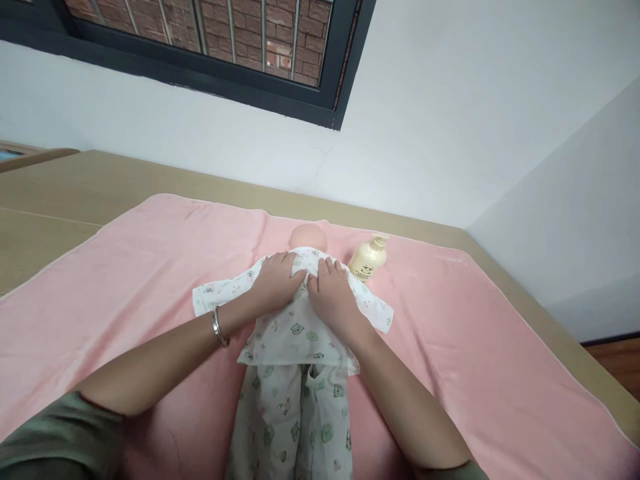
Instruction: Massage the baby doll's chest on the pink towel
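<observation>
A baby doll lies on the pink blanket, its bald head (pixel 307 237) toward the wall. It wears a white printed top (pixel 295 333) with the sleeves spread to both sides, and matching printed trousers (pixel 273 420). My left hand (pixel 277 280) rests flat on the upper left of the top, fingers stretched out. On the upper right of the top lies my right hand (pixel 333 290), also open with its fingers spread. The two thumbs almost meet at the middle. The doll's face does not show.
A cream pump bottle (pixel 369 257) stands on the pink blanket (pixel 165 267) just right of the doll's head. Beneath the blanket is a wooden surface (pixel 125 175) that reaches a white wall (pixel 410 133). A dark-framed window (pixel 320 100) with bars is above.
</observation>
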A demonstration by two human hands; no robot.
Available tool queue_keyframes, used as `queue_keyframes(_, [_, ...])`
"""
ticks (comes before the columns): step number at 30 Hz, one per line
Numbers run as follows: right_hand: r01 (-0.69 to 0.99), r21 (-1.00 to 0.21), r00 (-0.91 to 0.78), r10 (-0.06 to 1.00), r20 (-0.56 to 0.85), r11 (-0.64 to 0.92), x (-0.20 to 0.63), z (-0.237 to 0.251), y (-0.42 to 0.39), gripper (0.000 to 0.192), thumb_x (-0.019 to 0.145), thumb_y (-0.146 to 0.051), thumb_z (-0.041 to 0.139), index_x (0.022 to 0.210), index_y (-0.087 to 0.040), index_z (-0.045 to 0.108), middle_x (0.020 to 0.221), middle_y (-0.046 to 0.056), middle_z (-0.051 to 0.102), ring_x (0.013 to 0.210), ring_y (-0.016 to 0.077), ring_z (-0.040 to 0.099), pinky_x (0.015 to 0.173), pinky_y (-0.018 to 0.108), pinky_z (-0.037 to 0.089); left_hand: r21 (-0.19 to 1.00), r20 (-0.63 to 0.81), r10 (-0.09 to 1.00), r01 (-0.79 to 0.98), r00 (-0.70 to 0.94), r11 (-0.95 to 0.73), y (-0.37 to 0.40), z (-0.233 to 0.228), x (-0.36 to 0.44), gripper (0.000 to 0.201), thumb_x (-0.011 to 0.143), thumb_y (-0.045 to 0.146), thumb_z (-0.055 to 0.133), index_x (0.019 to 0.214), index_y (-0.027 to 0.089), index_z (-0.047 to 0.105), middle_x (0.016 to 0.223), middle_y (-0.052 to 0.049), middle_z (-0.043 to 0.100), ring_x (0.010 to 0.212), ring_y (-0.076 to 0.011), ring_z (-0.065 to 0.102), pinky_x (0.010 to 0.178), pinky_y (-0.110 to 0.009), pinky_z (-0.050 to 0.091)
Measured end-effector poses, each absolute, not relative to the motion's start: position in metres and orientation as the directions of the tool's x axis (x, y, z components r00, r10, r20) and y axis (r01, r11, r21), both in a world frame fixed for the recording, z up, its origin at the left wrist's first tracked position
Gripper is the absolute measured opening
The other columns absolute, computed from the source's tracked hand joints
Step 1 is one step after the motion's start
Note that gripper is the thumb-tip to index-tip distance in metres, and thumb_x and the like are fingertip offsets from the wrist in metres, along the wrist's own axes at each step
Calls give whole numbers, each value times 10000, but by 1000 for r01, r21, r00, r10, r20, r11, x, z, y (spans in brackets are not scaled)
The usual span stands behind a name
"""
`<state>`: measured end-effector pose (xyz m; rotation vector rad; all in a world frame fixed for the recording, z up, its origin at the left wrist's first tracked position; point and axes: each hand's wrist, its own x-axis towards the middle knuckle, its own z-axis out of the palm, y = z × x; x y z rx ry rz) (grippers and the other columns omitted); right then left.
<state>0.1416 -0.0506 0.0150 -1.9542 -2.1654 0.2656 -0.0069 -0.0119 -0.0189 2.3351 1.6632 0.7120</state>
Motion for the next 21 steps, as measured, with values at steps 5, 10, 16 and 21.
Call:
queue_keyframes(5, [956, -214, -184, 979, 90, 200, 134, 18, -61, 530, 1038, -234, 331, 1489, -1, 482, 1553, 251, 502, 1503, 341, 392, 1249, 487, 275, 351, 304, 918, 866, 253, -355, -18, -20, -4, 433, 987, 335, 368, 1255, 82, 596, 1253, -221, 678, 1200, -358, 610, 1063, -524, 455])
queue_keyframes(10, [918, -335, -177, 975, 131, 212, 158, 16, -32, 384, 1027, -257, 352, 1243, -134, 645, 1349, 169, 670, 1283, 305, 570, 1131, 441, 400, 251, 424, 866, 885, 265, -393, -52, -30, 10, 541, 996, 288, 359, 1465, 34, 450, 1531, -273, 495, 1464, -415, 405, 1177, -599, 344])
queue_keyframes(16, [934, -310, -145, 982, 123, 176, 155, 11, -34, 473, 1046, -294, 343, 1412, -76, 550, 1497, 213, 566, 1399, 326, 488, 1186, 484, 331, 327, 340, 907, 873, 248, -361, -34, -21, 3, 498, 983, 306, 384, 1388, 53, 524, 1431, -245, 584, 1370, -383, 510, 1150, -561, 398])
queue_keyframes(21, [946, -236, -188, 968, 166, 224, 139, 10, -53, 511, 1032, -243, 347, 1469, -38, 514, 1528, 225, 541, 1471, 326, 430, 1234, 490, 289, 391, 250, 934, 856, 255, -338, -12, -16, -6, 374, 968, 308, 405, 1206, 111, 616, 1188, -182, 702, 1172, -321, 638, 1043, -476, 495])
